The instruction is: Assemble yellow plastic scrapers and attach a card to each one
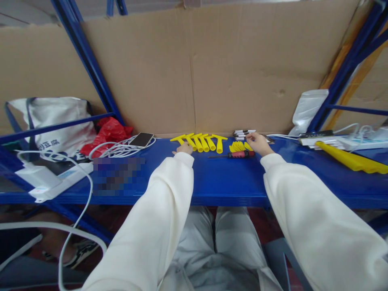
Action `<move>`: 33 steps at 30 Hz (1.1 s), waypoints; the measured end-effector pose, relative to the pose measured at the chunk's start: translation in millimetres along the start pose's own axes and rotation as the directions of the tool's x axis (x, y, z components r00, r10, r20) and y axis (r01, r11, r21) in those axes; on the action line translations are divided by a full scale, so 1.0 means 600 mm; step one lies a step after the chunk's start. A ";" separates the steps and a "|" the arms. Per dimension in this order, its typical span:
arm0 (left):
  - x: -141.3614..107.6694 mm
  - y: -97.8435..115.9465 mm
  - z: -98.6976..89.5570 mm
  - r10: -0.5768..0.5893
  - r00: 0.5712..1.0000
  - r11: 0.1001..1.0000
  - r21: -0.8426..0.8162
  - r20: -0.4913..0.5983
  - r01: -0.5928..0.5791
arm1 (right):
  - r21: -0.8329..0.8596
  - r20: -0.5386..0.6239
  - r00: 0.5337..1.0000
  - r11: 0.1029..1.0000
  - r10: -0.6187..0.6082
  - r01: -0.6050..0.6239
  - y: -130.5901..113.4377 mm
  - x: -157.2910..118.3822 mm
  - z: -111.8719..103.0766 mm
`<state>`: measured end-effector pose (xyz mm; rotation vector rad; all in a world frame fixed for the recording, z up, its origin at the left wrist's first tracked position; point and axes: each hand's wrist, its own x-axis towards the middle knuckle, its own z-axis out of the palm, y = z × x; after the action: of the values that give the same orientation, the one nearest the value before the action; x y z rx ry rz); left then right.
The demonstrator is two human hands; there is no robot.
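Observation:
Several yellow T-shaped plastic pieces [198, 144] with tubular stems lie in a row on the blue shelf. My left hand [184, 148] is at the left end of this row, fingers curled over the stem of the leftmost yellow T-shaped piece [177, 138]. Its fingertips are mostly hidden. My right hand [257, 142] is bent with thumb and fingers together, beside small black-and-white pieces [242, 132]; anything in its pinch is too small to make out. Just below it sit small yellow ribbed pieces [238, 146] and a red-and-black screwdriver [241, 154].
To the left are a phone [142, 140], coiled white cable [117, 150], a red plastic bag [109, 131], a cloth bag [60, 121] and a power strip [62, 182]. A long yellow piece [351, 157] lies right. Cardboard [236, 68] closes the back.

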<state>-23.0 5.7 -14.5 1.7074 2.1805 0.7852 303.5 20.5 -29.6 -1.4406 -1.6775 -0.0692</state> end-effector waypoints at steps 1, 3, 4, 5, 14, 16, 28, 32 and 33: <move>0.003 -0.001 0.002 0.004 1.000 1.000 -0.001 -0.009 -0.004 | -0.007 0.004 1.000 1.000 0.015 -0.015 0.000 -0.001 -0.001; 0.006 -0.004 0.004 0.003 0.999 1.000 -0.002 -0.034 -0.003 | -0.014 0.008 0.999 0.999 0.042 -0.042 0.000 -0.002 0.000; 0.007 -0.005 0.005 0.002 0.999 1.000 -0.004 -0.045 -0.002 | -0.012 0.013 0.999 0.999 0.050 -0.050 0.000 -0.002 0.001; 0.008 -0.005 0.006 0.001 0.999 1.000 -0.006 -0.053 -0.001 | -0.008 0.020 0.998 0.998 0.055 -0.055 0.000 -0.002 0.002; 0.014 -0.009 0.007 -0.004 0.996 1.000 -0.023 -0.087 0.002 | 0.043 0.038 0.998 0.998 0.050 -0.052 0.005 0.000 0.010; 0.015 -0.010 0.007 -0.010 0.995 1.000 -0.011 -0.098 0.009 | 0.051 0.037 0.998 0.997 0.054 -0.056 0.007 0.000 0.012; 0.015 -0.013 0.008 -0.010 0.992 1.000 -0.015 -0.123 0.009 | 0.017 0.059 0.998 0.999 0.026 -0.027 0.017 0.003 0.016; 0.018 -0.014 0.015 0.002 0.996 0.999 -0.033 -0.094 -0.005 | -0.004 0.116 0.993 1.000 -0.009 0.010 -0.015 0.001 0.013; 0.019 -0.014 0.016 0.003 0.996 0.999 -0.035 -0.090 -0.006 | -0.001 0.138 0.990 0.999 -0.040 0.041 -0.028 0.000 0.016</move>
<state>-28.2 17.6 -25.8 1.6915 2.2079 0.9132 284.6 20.5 -27.0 -1.4421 -1.8196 0.0048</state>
